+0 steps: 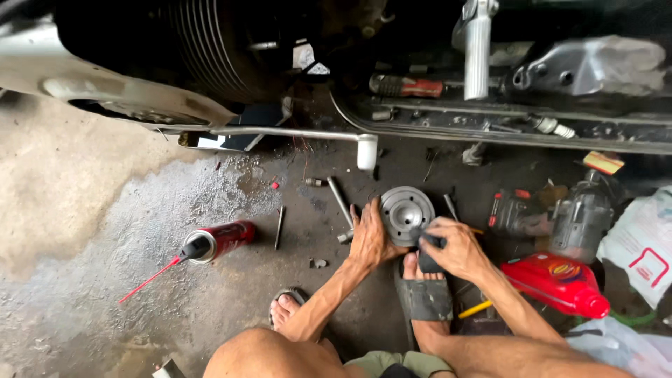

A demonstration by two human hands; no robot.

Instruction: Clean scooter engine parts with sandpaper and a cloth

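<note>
The left hand (369, 238) lies flat with fingers spread against the left edge of a round grey metal engine part (407, 211), holding it steady on the dirty concrete floor (91, 280). The right hand (455, 246) is closed around a small dark tool (428, 243), and its tip touches the lower right rim of the same round part. So the part sits between both hands, just above the toes of the right foot, which wears a grey sandal (428, 297). The left foot (288, 315) rests on the floor near the left forearm.

Just beside the left hand, a metal socket wrench (341, 204) lies at an angle, and a thin dark rod (280, 226) lies a little more to the left. Further left, a red spray can (218, 241) with a long red straw lies on its side on a wet patch of floor.

To the right of the right arm lies a red plastic oil bottle (556, 283) with a round coloured label, on its side. Behind it stand a dark container (514, 212) with a red cap and a grey metal engine piece (581, 218). At the far right edge there is a white plastic bag (642, 241) with red print. A small yellow and red box (603, 162) sits above, near the black motorcycle frame (490, 126). A red-handled screwdriver (409, 87) rests on the frame.
</note>
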